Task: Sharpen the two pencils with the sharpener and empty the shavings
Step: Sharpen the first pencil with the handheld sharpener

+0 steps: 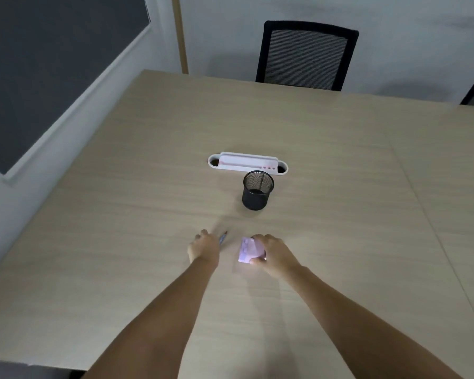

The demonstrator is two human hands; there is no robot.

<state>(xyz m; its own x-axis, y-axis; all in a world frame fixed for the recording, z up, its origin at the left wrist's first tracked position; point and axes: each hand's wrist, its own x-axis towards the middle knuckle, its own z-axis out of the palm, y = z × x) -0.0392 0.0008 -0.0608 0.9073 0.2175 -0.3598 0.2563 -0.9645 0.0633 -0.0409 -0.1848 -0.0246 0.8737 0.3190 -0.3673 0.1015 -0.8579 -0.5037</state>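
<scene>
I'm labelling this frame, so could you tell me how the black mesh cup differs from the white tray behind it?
The mesh cup is black, round and upright; the white tray is long, low and solid-walled. The cup stands nearer the hands, the tray farther back. Both rest on the table.

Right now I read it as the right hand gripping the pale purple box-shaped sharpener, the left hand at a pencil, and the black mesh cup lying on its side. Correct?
Not quite. The head view shows the black mesh cup standing upright on the wooden table, open end up. The rest holds: right hand grips the pale purple box-shaped sharpener, left hand at a pencil.
</scene>
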